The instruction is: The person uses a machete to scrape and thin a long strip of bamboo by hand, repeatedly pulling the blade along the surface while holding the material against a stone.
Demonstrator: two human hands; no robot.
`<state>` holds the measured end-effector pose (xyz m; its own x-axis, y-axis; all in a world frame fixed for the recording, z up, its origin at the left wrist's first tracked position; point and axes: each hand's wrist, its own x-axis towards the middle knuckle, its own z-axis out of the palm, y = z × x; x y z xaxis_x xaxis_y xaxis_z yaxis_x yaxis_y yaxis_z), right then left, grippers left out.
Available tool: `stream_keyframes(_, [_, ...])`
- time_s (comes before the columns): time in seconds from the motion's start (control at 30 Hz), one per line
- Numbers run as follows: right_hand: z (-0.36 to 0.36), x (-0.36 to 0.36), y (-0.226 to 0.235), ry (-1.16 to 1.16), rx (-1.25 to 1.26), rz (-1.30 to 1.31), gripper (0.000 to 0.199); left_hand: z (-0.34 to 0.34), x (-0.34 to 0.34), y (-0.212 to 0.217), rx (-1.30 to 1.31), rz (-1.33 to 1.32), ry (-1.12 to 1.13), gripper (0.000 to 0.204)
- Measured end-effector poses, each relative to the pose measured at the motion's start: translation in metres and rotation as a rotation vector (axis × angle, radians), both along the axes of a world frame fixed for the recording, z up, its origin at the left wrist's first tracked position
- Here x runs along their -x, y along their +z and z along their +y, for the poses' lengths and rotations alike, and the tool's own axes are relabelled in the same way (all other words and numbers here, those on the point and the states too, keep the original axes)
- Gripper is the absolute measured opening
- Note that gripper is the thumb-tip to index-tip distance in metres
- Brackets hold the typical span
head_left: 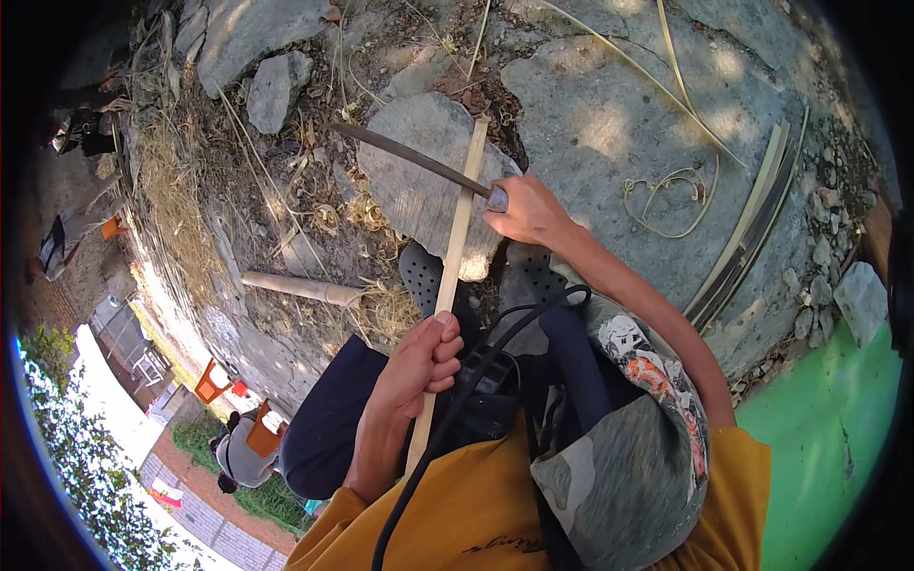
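My left hand [419, 366] is closed round the lower part of a long, pale bamboo strip [461, 228]. The strip slants up and away from my lap, over a flat stone [400, 181]. In my right hand [529, 209] is the handle of a machete [409, 152], with fingers wrapped round it. Its dark, curved blade points to the left and crosses the strip near the far end. Whether the edge bites into the strip I cannot tell. Curled shavings [362, 209] lie left of the stone.
A short bamboo pole [303, 287] lies left of my feet. Several long split strips [752, 228] rest on the rock at right, near a looped thin strip [671, 205]. A black cable [447, 414] runs across my lap. Another person [249, 447] sits at the lower left.
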<state>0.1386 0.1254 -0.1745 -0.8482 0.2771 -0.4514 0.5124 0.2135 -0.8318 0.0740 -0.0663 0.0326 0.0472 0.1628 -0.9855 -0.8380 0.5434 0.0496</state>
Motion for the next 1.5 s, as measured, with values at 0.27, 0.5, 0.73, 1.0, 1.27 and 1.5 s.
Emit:
stream_keyframes(0.27, [-0.017, -0.015, 0.053, 0.077, 0.299, -0.011, 0.029, -0.014, 0.005, 0.033, 0.047, -0.079, 0.076, 0.030])
stream_keyframes(0.5, [-0.022, -0.019, 0.079, 0.129, 0.451, -0.008, 0.031, -0.023, 0.008, 0.082, 0.061, -0.225, 0.280, 0.026])
stream_keyframes(0.73, [-0.027, -0.011, 0.068, 0.269, 0.412, -0.092, 0.028, -0.044, 0.013, 0.052, -0.052, -0.264, 0.321, 0.041])
stream_keyframes(1.0, [-0.026, -0.010, 0.060, 0.193, 0.505, -0.136, 0.030, -0.036, 0.039, 0.011, -0.097, -0.267, -0.041, 0.058])
stream_keyframes(1.27, [-0.029, -0.009, 0.048, 0.171, 0.541, -0.045, 0.028, -0.008, 0.043, 0.000, 0.063, -0.022, -0.317, 0.054])
stream_keyframes(1.5, [-0.023, -0.008, 0.051, 0.174, 0.428, 0.064, 0.031, 0.014, 0.055, 0.004, 0.103, -0.169, 0.127, 0.034])
